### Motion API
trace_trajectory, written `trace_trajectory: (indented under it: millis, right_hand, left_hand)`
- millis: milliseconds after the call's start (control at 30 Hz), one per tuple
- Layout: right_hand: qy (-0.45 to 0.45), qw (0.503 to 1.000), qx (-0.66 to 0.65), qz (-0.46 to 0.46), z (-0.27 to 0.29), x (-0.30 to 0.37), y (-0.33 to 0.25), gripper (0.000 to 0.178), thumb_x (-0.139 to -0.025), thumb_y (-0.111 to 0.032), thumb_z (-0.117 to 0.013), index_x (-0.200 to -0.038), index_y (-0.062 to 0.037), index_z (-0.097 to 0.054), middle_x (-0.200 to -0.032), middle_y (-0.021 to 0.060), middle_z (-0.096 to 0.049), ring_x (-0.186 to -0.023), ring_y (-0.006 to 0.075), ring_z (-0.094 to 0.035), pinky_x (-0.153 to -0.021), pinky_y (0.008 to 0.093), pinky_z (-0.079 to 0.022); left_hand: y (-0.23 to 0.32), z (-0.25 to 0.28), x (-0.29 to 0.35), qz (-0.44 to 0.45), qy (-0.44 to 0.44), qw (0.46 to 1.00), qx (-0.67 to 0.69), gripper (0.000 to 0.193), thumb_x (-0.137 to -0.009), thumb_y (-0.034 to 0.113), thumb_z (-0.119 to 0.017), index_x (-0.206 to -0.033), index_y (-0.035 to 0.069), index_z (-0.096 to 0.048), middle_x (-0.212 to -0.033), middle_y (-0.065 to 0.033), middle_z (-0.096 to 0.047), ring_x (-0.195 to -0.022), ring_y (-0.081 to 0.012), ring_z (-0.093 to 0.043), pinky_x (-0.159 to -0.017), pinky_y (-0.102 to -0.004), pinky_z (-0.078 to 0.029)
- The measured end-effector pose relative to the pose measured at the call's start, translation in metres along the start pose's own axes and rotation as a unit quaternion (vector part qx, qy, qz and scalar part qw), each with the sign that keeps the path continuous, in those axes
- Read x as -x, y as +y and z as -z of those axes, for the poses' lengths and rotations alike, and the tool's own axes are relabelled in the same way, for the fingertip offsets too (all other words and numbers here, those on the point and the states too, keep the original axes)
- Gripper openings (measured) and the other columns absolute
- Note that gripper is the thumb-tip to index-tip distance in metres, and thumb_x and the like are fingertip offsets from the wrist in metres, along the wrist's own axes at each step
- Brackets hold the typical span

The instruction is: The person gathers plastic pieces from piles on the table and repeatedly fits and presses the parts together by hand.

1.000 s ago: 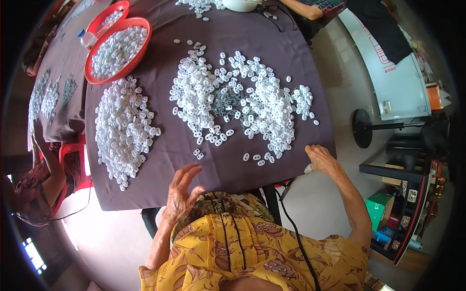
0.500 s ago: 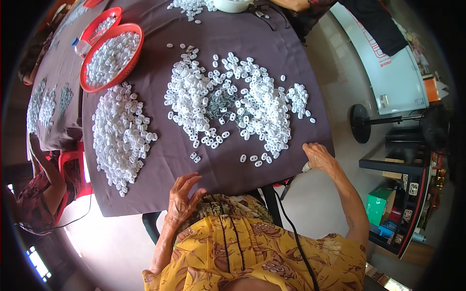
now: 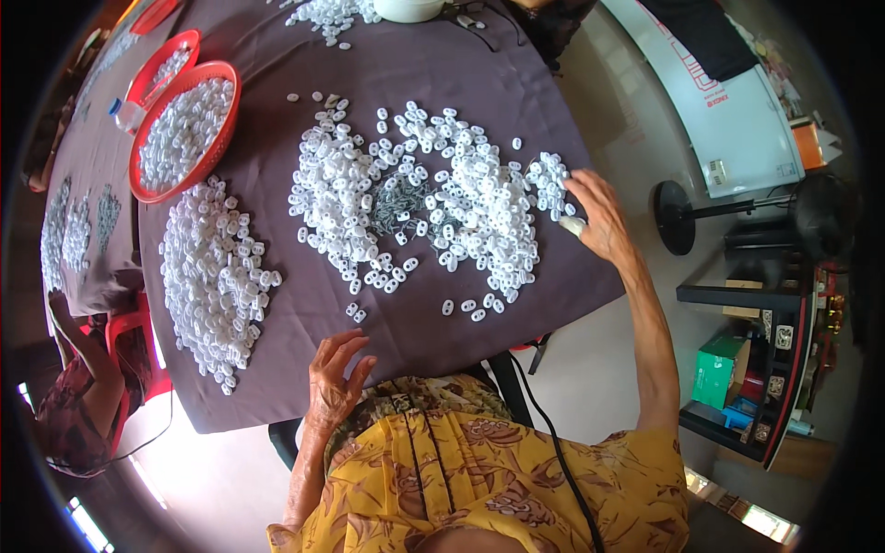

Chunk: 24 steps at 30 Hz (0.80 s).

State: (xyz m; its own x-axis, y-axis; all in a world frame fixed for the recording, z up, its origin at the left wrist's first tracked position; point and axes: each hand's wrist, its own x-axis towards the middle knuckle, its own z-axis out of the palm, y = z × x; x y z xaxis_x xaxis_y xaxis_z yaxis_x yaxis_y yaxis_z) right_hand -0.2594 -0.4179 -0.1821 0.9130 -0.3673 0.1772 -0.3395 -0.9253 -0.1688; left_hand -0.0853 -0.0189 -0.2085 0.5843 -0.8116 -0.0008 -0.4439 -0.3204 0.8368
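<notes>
My right hand reaches over the table's right side, fingers apart, with its fingertips at a small pile of white two-holed plastic pieces. Something pale covers its thumb tip. Over the near table edge rests my left hand, fingers loosely spread and nothing in it. Ahead of it lie two loose white pieces. Two larger heaps of the same pieces, a middle one and a right one, flank a tangle of small dark grey-green parts.
Another long white heap lies on the left of the brown cloth. Behind it stand a red basket of pieces, a smaller red basket and a bottle. A black fan stands right; another person's arm shows left.
My right hand has moved from the table's near right edge forward to the small right pile. My left hand stays near the table edge. The whole view has shifted slightly.
</notes>
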Motion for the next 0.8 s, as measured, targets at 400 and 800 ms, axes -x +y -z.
trace_trajectory:
  millis: [400,800]
  right_hand:
    - [-0.099,0.989,0.036,0.100,-0.046,-0.036,0.032,0.057,-0.066,-0.018,-0.070,-0.118,-0.0082,-0.050,-0.129,0.0092,-0.040,-0.124,0.0278,-0.032,-0.096,0.0407,-0.029]
    - [-0.006,0.995,-0.016,0.098,-0.053,-0.013,0.047,0.039,-0.066,-0.006,-0.065,-0.105,-0.0032,-0.058,-0.120,0.0128,-0.046,-0.118,0.0282,-0.039,-0.094,0.0401,-0.033]
  left_hand:
    - [-0.004,0.001,0.007,0.057,0.025,0.998,-0.007,0.018,-0.077,0.009,-0.061,-0.094,0.001,-0.061,-0.104,-0.0137,-0.059,-0.092,-0.0275,-0.059,-0.079,-0.0343,-0.045]
    - [-0.007,0.003,0.007,0.060,0.026,0.998,-0.009,0.018,-0.079,0.009,-0.060,-0.094,0.000,-0.061,-0.103,-0.0136,-0.059,-0.087,-0.0243,-0.060,-0.076,-0.0326,-0.046]
